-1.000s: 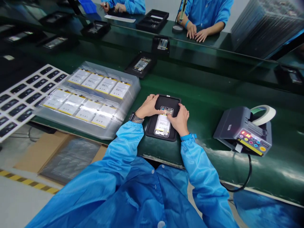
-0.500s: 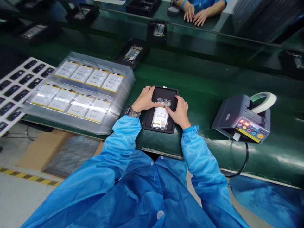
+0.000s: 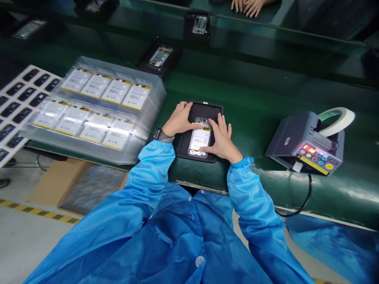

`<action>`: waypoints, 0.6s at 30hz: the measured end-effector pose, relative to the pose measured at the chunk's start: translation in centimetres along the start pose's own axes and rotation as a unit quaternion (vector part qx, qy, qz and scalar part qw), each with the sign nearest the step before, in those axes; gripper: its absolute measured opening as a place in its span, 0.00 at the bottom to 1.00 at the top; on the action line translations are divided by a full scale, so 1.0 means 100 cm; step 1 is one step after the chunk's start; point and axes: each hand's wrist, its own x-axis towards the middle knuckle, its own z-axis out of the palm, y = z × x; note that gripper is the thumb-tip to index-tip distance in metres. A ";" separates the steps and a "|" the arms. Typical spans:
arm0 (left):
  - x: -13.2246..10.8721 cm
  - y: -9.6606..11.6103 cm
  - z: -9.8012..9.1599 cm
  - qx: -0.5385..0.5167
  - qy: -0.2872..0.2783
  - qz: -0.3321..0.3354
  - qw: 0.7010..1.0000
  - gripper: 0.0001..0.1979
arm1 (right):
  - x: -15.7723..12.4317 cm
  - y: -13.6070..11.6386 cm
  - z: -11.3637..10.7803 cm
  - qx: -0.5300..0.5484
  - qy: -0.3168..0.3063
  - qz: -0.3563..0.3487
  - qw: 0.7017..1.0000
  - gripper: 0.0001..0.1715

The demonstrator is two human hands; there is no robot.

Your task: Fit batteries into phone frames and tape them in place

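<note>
A phone body with its inside exposed lies in a black tray in front of me. A white battery with yellow edges sits in the phone. My left hand grips the tray's upper left edge with its fingers, its thumb stretched over the board at the top of the phone. Fingers apart, my right hand spans the phone's right side. Its thumb touches the lower part of the battery, and a fingertip is at the phone's upper right corner.
Left of me, a clear plastic tray holds several batteries, beside a white sheet of black parts. At right stands a tape dispenser. More phone trays lie farther back. Another person's hands rest across the bench.
My right thumb has moved from the phone's top down to the battery's lower part, and the right fingers have spread. My left hand stays in place. The view has tilted down slightly.
</note>
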 end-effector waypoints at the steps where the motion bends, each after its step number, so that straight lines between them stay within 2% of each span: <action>1: 0.000 -0.001 0.000 -0.003 0.000 -0.001 1.000 0.56 | 0.001 0.001 0.002 -0.002 0.007 0.006 1.000 0.68; 5: 0.001 -0.003 0.002 -0.012 0.001 0.002 1.000 0.56 | 0.004 0.006 0.007 -0.012 0.027 0.022 0.999 0.61; 14: -0.001 0.004 -0.002 0.007 0.001 -0.005 1.000 0.53 | 0.006 0.009 0.003 -0.009 0.033 0.043 0.998 0.54; 18: 0.000 0.002 -0.002 -0.002 0.005 0.000 1.000 0.52 | 0.004 0.006 0.000 -0.007 0.017 0.016 1.000 0.58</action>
